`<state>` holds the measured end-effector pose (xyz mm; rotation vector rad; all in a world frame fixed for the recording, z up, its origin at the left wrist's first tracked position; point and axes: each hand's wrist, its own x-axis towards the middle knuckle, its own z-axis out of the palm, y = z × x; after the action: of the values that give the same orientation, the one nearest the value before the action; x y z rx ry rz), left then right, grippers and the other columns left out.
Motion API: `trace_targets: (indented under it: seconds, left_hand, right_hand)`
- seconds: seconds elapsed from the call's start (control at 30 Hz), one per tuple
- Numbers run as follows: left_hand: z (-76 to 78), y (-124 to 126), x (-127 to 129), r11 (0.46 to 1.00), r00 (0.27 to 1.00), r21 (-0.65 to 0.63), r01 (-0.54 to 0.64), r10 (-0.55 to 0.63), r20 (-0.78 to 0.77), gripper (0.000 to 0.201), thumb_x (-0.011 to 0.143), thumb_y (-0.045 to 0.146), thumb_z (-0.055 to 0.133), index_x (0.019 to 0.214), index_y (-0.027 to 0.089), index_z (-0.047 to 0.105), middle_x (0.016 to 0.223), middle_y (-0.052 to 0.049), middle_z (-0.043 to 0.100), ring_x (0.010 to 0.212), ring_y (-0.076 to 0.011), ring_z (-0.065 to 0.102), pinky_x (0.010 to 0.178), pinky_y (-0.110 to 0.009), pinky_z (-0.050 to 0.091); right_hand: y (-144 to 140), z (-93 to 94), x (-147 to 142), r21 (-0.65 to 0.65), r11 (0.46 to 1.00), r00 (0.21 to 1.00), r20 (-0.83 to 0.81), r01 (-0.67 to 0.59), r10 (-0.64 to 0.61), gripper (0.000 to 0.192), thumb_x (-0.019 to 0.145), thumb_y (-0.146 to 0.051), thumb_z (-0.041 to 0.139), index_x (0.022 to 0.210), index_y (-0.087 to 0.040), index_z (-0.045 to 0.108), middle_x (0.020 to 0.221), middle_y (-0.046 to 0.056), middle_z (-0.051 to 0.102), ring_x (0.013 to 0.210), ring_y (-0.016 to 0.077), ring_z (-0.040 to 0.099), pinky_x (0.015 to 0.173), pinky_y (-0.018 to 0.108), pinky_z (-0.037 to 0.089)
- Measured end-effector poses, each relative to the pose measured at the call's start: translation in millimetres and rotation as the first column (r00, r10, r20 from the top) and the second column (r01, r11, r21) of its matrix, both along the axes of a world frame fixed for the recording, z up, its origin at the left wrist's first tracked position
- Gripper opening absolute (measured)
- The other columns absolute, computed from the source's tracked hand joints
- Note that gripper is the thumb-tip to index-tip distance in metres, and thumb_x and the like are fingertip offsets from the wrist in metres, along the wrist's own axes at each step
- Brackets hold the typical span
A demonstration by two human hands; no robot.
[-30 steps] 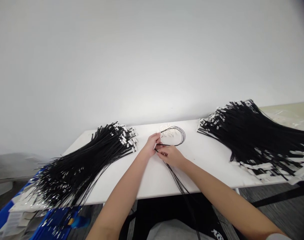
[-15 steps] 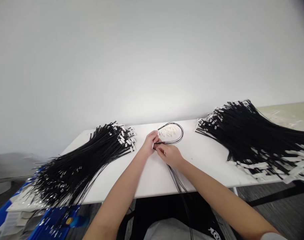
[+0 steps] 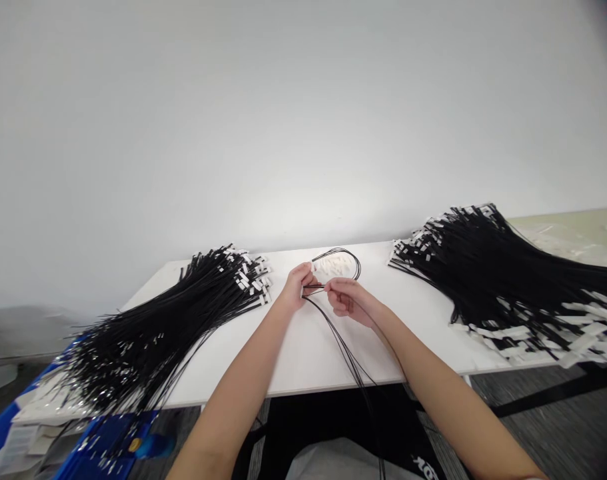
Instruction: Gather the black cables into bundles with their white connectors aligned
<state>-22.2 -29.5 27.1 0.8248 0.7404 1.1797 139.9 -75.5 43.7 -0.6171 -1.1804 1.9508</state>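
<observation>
My left hand and my right hand meet over the middle of a white table. Between their fingertips they pinch a few thin black cables bent into a small loop just beyond the hands. The cables' long tails run back over the near table edge toward my lap. A small heap of white tags lies inside the loop.
A big fan of black cables with white labels covers the table's left and hangs over a blue crate. A larger pile of the same cables fills the right. A plain wall stands behind.
My right hand has lifted and shifted slightly right, away from the left, drawing the cables taut between them. The loop has shrunk and moved a little left.
</observation>
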Motion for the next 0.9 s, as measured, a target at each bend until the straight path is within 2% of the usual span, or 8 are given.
trace_targets:
  seconds: [0.2,0.33,0.47,0.57,0.67,0.73,0.8,0.9]
  left_hand:
    - [-10.2,8,-3,0.996,0.999,0.081,0.038,-0.036,-0.027,0.027,0.070,0.039,0.061,0.070,0.015,0.048,0.042,0.009,0.022,0.036,-0.0041,0.023,0.035,-0.016,0.012]
    - [-15.6,12,-4,0.996,0.997,0.074,0.046,-0.040,-0.070,0.025,0.070,0.036,0.061,0.068,0.016,0.046,0.043,0.008,0.024,0.037,-0.0042,0.023,0.035,-0.016,0.015]
    - [-18.9,13,-4,0.997,0.992,0.061,0.045,-0.038,-0.116,0.023,0.068,0.034,0.062,0.068,0.016,0.047,0.044,0.008,0.025,0.037,-0.0039,0.023,0.036,-0.016,0.018]
    - [-19.6,13,-4,0.997,0.988,0.055,0.048,-0.039,-0.148,0.022,0.067,0.034,0.061,0.068,0.015,0.049,0.044,0.008,0.024,0.038,-0.0039,0.022,0.036,-0.016,0.016]
    - [-19.5,12,-4,0.998,0.984,0.049,0.047,-0.038,-0.174,0.022,0.068,0.034,0.060,0.068,0.016,0.049,0.043,0.008,0.025,0.037,-0.0046,0.022,0.035,-0.018,0.015]
    - [-19.6,11,-4,0.997,0.981,0.055,0.062,-0.050,-0.187,0.021,0.069,0.035,0.059,0.068,0.015,0.050,0.042,0.007,0.026,0.037,-0.0051,0.022,0.034,-0.019,0.015]
    - [-19.7,11,-5,0.994,0.979,0.068,0.083,-0.069,-0.189,0.022,0.071,0.036,0.058,0.068,0.015,0.051,0.042,0.007,0.026,0.037,-0.0052,0.023,0.035,-0.019,0.016]
    - [-19.3,11,-5,0.991,0.980,0.079,0.106,-0.090,-0.176,0.024,0.071,0.037,0.058,0.068,0.015,0.050,0.041,0.007,0.026,0.037,-0.0051,0.023,0.036,-0.019,0.017]
  right_hand:
    - [12,6.1,14,-0.160,0.904,0.852,-0.301,0.397,-0.428,0.018,0.070,-0.032,0.064,0.086,-0.023,0.059,0.068,-0.005,0.049,0.051,0.0047,0.042,0.042,0.017,0.032]
    - [27,-1.0,25,-0.224,0.655,0.569,-0.348,0.721,-0.745,0.025,0.069,-0.038,0.067,0.087,-0.023,0.060,0.067,-0.007,0.046,0.048,0.0009,0.040,0.042,0.013,0.036]
    - [34,-4.3,40,-0.259,0.460,0.349,-0.380,0.849,-0.857,0.030,0.068,-0.040,0.068,0.093,-0.025,0.060,0.076,-0.005,0.051,0.062,0.0025,0.051,0.059,0.016,0.048]
    - [33,-2.1,45,-0.227,0.520,0.401,-0.416,0.824,-0.816,0.033,0.065,-0.035,0.071,0.095,-0.025,0.061,0.071,-0.006,0.051,0.056,0.0007,0.047,0.051,0.012,0.044]
    - [27,-1.5,39,-0.066,0.671,0.626,-0.303,0.738,-0.718,0.034,0.064,-0.033,0.071,0.096,-0.025,0.062,0.064,-0.007,0.050,0.040,-0.0005,0.031,0.034,0.013,0.027]
    - [23,-3.5,31,0.098,0.709,0.715,-0.141,0.698,-0.684,0.029,0.065,-0.035,0.069,0.090,-0.021,0.065,0.059,-0.006,0.050,0.037,0.0007,0.026,0.033,0.017,0.021]
    - [19,-6.8,21,0.315,0.672,0.704,0.016,0.670,-0.710,0.023,0.065,-0.035,0.068,0.080,-0.019,0.067,0.059,-0.003,0.054,0.040,0.0031,0.031,0.037,0.020,0.025]
    - [15,-11.3,11,0.644,0.533,0.608,0.131,0.548,-0.783,0.015,0.068,-0.034,0.066,0.071,-0.020,0.068,0.067,0.001,0.059,0.051,0.0078,0.042,0.046,0.023,0.032]
